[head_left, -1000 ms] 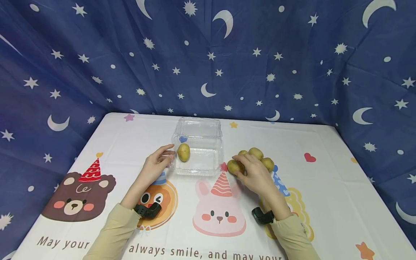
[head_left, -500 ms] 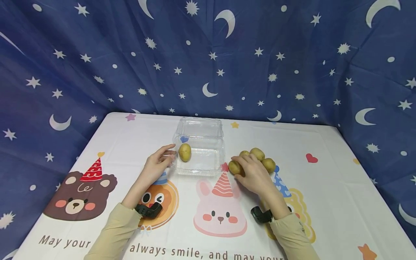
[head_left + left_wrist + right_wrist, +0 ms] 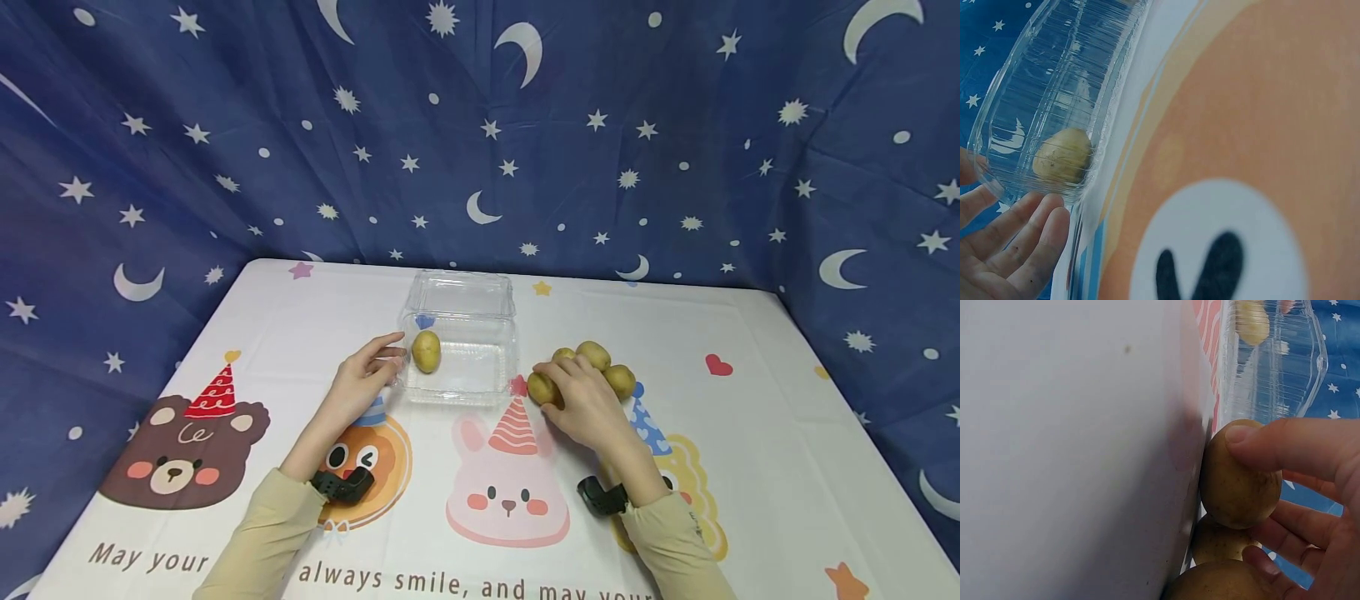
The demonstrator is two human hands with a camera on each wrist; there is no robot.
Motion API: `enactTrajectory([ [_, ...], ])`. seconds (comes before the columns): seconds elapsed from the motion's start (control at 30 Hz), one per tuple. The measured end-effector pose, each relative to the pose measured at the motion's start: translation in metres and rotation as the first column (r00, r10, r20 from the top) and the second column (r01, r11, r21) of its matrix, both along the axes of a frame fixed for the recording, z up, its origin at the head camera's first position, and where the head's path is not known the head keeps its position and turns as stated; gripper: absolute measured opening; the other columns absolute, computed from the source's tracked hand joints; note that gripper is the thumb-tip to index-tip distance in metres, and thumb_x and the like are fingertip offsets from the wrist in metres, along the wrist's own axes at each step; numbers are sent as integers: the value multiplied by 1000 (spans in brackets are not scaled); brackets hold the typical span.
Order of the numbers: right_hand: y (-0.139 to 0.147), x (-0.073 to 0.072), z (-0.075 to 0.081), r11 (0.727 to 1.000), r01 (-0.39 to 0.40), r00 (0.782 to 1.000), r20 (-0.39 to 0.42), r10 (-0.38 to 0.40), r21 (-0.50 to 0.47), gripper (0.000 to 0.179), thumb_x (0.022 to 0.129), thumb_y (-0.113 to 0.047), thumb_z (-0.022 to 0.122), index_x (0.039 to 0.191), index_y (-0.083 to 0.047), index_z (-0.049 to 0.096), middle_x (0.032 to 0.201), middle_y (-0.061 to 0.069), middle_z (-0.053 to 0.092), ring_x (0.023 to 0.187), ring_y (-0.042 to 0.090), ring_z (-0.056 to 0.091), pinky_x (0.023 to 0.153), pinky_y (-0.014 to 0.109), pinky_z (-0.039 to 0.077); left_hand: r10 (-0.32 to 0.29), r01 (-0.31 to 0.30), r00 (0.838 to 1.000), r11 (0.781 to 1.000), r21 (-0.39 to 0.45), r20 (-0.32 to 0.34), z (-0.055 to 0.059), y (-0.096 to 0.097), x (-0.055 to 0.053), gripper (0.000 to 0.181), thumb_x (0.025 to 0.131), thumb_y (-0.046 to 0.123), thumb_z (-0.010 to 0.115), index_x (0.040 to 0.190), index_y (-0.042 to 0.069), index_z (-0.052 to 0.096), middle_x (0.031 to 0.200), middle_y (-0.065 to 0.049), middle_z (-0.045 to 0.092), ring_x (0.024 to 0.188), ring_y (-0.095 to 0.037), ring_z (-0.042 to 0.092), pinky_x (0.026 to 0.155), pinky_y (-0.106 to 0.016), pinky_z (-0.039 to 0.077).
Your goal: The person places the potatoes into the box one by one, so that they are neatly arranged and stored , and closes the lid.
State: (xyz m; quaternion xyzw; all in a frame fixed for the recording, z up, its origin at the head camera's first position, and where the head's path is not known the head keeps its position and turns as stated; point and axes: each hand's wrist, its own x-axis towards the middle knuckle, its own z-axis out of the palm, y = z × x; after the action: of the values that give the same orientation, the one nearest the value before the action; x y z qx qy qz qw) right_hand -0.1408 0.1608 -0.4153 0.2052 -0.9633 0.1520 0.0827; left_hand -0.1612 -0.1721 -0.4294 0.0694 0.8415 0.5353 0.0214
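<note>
A clear plastic clamshell container (image 3: 480,397) stands with its lid raised at the back, and a single potato (image 3: 427,352) lies inside at its left. My left hand (image 3: 363,379) rests its loosely bent fingers against the container's left wall, as the left wrist view shows from close by. To the right of the container, my right hand (image 3: 588,404) pinches a potato (image 3: 1241,481) between thumb and fingers, low at the tabletop. Several more potatoes, among them one at the back (image 3: 593,356) and one at the right (image 3: 620,382), lie grouped around that hand, partly hidden by it.
A white tablecloth (image 3: 787,467) printed with cartoon animals, stars and lettering covers the table. Behind it hangs a dark blue curtain (image 3: 375,83) with moons and stars, meeting the table's back edge. A black camera band sits on each wrist.
My right thumb has shifted slightly left on the pinched potato. The left hand, the container and the other potatoes stay where they were; the head view has moved a touch.
</note>
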Motion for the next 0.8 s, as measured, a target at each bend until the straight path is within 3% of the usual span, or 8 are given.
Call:
enactTrajectory([
  [0.43,3,2,1,999,-1,1000,-5,1,-40,50,69,-17,83,116,-14,65,112,8,66,101,25,52,92,43,45,1,-2,1000,1000,26,23,0,1,0,45,98,14,52,143,9,46,127,-23,61,103,-35,66,72,-14,51],
  [0.8,4,7,7,995,42,997,69,-36,-90,51,72,-19,81,119,-17,63,119,6,62,110,25,52,92,45,48,4,-4,1000,1000,12,9,1,1,0,44,98,14,53,141,11,48,126,-21,63,101,-32,67,73,-13,50],
])
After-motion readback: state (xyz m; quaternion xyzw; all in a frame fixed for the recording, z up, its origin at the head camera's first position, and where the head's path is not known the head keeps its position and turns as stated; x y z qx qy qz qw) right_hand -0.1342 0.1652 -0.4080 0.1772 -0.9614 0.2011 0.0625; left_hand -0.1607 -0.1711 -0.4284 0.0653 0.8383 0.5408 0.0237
